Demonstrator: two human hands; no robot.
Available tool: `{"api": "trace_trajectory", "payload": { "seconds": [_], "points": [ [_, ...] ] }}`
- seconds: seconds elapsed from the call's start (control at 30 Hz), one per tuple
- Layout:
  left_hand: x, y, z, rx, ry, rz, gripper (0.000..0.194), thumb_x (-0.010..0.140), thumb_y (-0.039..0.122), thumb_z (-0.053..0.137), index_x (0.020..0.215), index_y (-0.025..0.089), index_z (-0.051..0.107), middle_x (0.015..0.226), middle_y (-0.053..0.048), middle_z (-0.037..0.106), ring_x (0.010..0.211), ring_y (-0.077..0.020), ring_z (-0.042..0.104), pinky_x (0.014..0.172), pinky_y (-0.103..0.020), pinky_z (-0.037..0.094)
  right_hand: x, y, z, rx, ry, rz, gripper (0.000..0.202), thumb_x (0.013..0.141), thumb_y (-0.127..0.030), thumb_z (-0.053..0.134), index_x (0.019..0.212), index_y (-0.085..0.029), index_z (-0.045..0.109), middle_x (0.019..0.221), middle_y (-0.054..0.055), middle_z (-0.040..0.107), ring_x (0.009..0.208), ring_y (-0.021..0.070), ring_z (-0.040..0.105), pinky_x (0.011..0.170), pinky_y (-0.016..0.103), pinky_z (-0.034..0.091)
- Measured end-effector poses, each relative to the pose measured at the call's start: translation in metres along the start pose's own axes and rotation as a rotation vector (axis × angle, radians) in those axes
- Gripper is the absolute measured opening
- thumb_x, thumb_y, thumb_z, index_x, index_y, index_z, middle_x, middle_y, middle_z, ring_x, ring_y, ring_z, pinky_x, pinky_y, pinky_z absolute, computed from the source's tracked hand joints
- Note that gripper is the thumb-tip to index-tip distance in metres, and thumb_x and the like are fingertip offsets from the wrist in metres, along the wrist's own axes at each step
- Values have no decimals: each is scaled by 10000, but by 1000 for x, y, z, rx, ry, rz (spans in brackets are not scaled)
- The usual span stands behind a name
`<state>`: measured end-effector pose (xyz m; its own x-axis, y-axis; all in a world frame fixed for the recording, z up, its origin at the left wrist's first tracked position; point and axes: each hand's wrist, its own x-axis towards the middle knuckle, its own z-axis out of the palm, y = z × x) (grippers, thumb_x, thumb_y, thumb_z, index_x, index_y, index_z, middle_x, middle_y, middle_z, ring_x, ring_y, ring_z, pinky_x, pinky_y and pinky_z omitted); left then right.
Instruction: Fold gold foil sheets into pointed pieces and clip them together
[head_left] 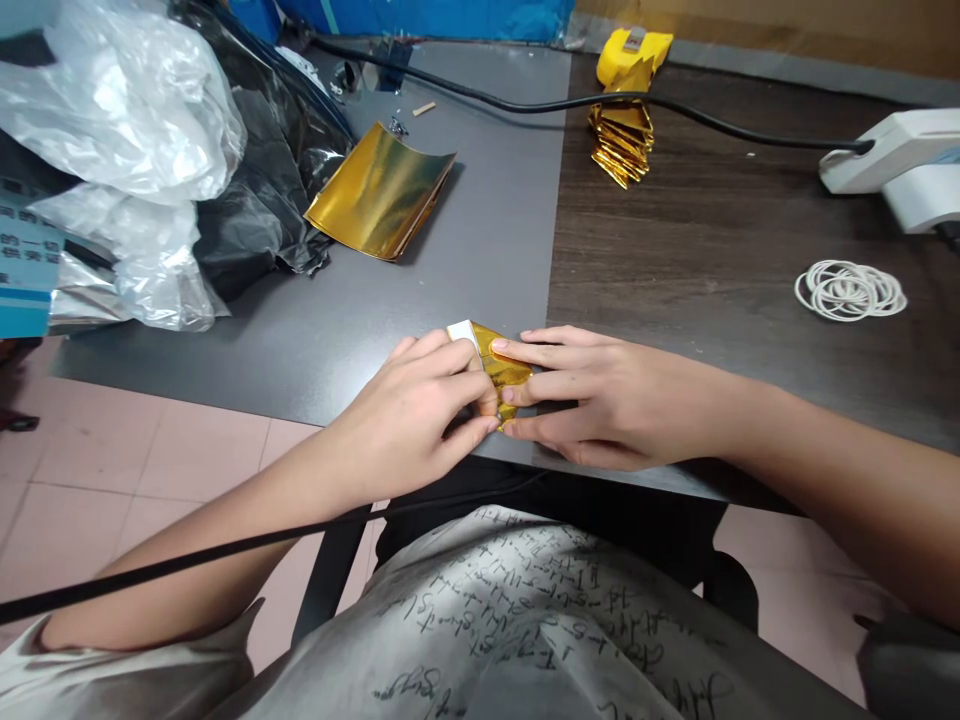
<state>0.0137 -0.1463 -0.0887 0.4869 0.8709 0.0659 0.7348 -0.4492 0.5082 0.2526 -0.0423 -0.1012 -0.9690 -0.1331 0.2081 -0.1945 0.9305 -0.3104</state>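
A sheet of gold foil paper (495,362), partly folded and with a white underside showing at its far corner, lies near the table's front edge. My left hand (439,400) pinches its left side, thumb and curled fingers meeting at the near corner. From the other side, my right hand (592,395) rests on it with fingers stretched out, the fingertips pressing the gold surface. Both hands cover part of the paper. Farther off sits a stack of flat gold foil sheets (382,195), slightly curled.
Folded gold pieces (624,140) lie beside a yellow tape measure (634,55) at the back. A black cable (517,103) runs to a white power strip (892,155). White rubber bands (851,290) sit at right; plastic bags (150,110) crowd the left.
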Motion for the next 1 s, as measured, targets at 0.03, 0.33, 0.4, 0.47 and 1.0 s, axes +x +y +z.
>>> {"api": "trace_trajectory", "payload": {
  "seconds": [0.03, 0.33, 0.4, 0.47, 1.0],
  "points": [
    [1, 1, 0, -4, 2, -6, 136, 971, 221, 558, 880, 176, 648, 928, -34, 579, 927, -203, 486, 813, -344, 348, 0, 0, 0, 0, 3, 2, 319, 997, -231, 509, 1244, -175, 703, 1359, 118, 646, 1499, 346, 370, 1193, 590, 342],
    [6, 2, -4, -15, -51, -35, 102, 935, 221, 588, 865, 186, 652, 934, -17, 599, 933, -201, 511, 795, -346, 330, 2, -2, 0, 22, 83, -8, 278, 1014, -226, 514, 1163, -147, 735, 1300, 87, 685, 1449, 347, 445, 1178, 543, 363],
    [6, 2, -5, 9, -64, -30, 104, 938, 224, 589, 862, 184, 648, 938, -14, 606, 930, -202, 517, 780, -346, 319, 1, -2, 0, 29, 75, -11, 281, 1013, -225, 513, 1180, -149, 726, 1291, 79, 692, 1471, 342, 414, 1190, 542, 347],
    [7, 3, -6, 32, -73, -25, 112, 945, 228, 583, 863, 181, 643, 946, -15, 614, 931, -203, 521, 775, -348, 316, 0, -1, 0, 35, 65, -15, 286, 1014, -223, 506, 1192, -151, 718, 1283, 76, 697, 1500, 334, 371, 1202, 546, 329],
    [14, 5, -8, 76, -138, -27, 144, 970, 243, 539, 872, 180, 623, 988, -29, 623, 950, -214, 549, 777, -361, 331, 2, -4, 0, -8, 58, -8, 313, 1023, -217, 498, 1255, -182, 705, 1294, 84, 691, 1518, 318, 342, 1210, 561, 341]
  ]
}}
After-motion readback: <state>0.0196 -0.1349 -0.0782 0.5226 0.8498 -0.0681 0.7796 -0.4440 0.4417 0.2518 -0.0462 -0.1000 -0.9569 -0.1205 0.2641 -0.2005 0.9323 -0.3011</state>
